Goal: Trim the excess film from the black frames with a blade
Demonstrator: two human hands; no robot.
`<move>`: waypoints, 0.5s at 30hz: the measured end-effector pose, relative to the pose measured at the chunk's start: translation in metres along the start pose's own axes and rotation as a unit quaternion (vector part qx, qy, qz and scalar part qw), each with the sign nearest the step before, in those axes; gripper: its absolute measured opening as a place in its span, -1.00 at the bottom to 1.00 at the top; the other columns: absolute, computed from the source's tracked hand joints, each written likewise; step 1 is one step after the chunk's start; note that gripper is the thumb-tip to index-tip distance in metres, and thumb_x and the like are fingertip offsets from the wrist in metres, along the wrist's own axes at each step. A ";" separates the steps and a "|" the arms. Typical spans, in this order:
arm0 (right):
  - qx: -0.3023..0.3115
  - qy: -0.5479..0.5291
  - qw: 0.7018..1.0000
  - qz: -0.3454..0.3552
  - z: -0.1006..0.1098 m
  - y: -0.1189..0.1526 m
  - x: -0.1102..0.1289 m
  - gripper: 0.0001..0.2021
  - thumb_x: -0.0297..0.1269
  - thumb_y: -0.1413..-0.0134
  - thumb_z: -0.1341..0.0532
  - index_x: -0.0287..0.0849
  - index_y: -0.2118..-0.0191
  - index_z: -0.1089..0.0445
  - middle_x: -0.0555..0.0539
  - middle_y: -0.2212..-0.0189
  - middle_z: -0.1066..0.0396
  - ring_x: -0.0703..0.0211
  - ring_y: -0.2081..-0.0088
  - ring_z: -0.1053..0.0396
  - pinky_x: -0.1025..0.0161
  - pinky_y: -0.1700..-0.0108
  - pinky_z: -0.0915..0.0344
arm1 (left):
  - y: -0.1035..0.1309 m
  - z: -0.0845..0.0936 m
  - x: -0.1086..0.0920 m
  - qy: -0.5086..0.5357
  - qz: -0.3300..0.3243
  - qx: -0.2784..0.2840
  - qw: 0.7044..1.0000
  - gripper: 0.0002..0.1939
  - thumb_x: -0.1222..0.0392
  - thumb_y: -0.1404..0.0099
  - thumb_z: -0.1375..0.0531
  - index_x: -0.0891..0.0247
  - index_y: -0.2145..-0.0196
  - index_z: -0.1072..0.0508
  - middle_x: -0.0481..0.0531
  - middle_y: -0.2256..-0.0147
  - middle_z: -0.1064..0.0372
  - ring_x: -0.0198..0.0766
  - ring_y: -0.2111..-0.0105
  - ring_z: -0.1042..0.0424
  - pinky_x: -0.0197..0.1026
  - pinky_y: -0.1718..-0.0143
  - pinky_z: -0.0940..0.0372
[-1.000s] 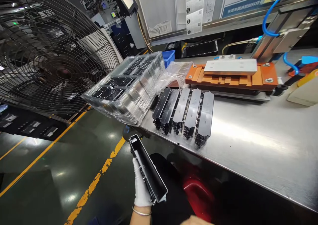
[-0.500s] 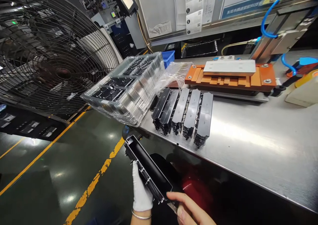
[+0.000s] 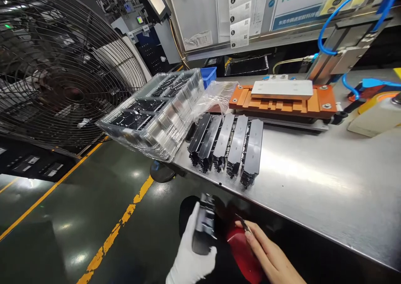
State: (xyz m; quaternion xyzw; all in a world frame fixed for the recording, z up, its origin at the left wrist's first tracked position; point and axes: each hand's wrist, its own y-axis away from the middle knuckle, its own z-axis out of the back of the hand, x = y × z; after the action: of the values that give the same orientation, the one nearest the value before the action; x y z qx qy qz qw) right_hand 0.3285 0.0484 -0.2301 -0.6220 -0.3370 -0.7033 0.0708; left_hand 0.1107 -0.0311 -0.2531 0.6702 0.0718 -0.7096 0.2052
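My left hand (image 3: 196, 254), in a white glove, is closed around a long black plastic housing (image 3: 205, 223). The part is turned end-on toward me and somewhat blurred. Bare and to the right of it, my right hand (image 3: 266, 246) grips a slim, pointed tool that looks like a small knife (image 3: 245, 224), its tip aimed up and left. The knife and the housing are apart. Beyond my hands, several similar black housings (image 3: 252, 150) lie side by side near the edge of the metal table (image 3: 300, 192).
Stacked clear trays (image 3: 169, 133) holding black parts stand at the table's left end, beside a large fan (image 3: 72, 87). An orange fixture (image 3: 282, 102) sits at the back, with a plastic bottle (image 3: 372, 119) to its right. Something red (image 3: 244, 254) is below the table edge.
The housing has swung from a lengthwise tilt with its hollow side showing to an end-on pose. My right hand has moved away from it to the right, with the knife.
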 end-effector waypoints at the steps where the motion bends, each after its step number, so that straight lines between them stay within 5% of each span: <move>1: -0.013 0.045 0.999 0.020 0.006 -0.001 0.003 -0.55 0.17 -0.29 0.02 0.02 -0.06 -0.34 -0.05 0.21 -0.45 0.06 0.06 -0.41 0.19 -0.03 -0.31 | 0.002 -0.002 0.004 -0.126 -0.084 -0.002 0.988 -0.18 0.32 0.00 -0.30 0.08 -0.24 -0.28 0.19 -0.15 -0.33 0.15 -0.15 -0.31 0.18 -0.23 -0.14; 3: 0.003 0.107 0.993 0.054 0.015 -0.004 0.009 -0.60 0.12 -0.33 0.07 0.00 0.09 -0.35 -0.04 0.17 -0.44 0.07 0.05 -0.40 0.23 -0.03 -0.28 | 0.008 -0.006 0.013 -0.308 -0.213 -0.004 0.927 -0.12 0.35 0.01 -0.24 -0.01 -0.29 -0.19 0.18 -0.18 -0.27 0.13 -0.14 -0.31 0.16 -0.15 -0.25; 5: 0.040 0.156 0.985 0.064 0.019 -0.006 0.014 -0.62 0.12 -0.33 0.06 -0.04 0.25 -0.31 0.01 0.31 -0.41 0.14 0.24 -0.39 0.28 0.15 -0.30 | 0.014 -0.008 0.017 -0.374 -0.244 -0.017 0.894 -0.13 0.34 0.02 -0.22 -0.03 -0.27 -0.22 0.18 -0.13 -0.30 0.13 -0.08 -0.35 0.15 -0.07 -0.30; 11: 0.072 0.178 0.977 0.088 0.020 -0.011 0.018 -0.64 0.11 -0.20 -0.17 -0.07 0.39 -0.19 0.13 0.46 -0.22 0.26 0.42 -0.16 0.35 0.37 -0.12 | 0.013 -0.006 0.012 -0.323 -0.085 -0.008 0.942 -0.46 0.11 0.03 -0.34 -0.18 0.03 -0.53 0.08 0.08 -0.47 0.29 0.05 -0.43 0.18 -0.04 -0.32; 15: 0.033 0.232 0.962 0.138 0.018 -0.013 0.012 -0.50 0.13 -0.22 -0.14 -0.10 0.55 -0.03 0.14 0.58 -0.07 0.30 0.52 -0.06 0.32 0.46 0.00 | 0.011 -0.006 0.013 -0.334 -0.078 0.003 0.939 -0.58 0.08 -0.07 -0.30 -0.18 0.07 -0.56 0.08 0.09 -0.49 0.24 0.05 -0.45 0.15 -0.05 -0.31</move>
State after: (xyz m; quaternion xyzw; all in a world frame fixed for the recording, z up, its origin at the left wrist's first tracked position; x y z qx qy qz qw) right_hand 0.3335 0.0724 -0.2243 -0.4798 -0.2451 -0.7999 0.2642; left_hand 0.1199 -0.0411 -0.2640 0.3876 0.0492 -0.9067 0.1588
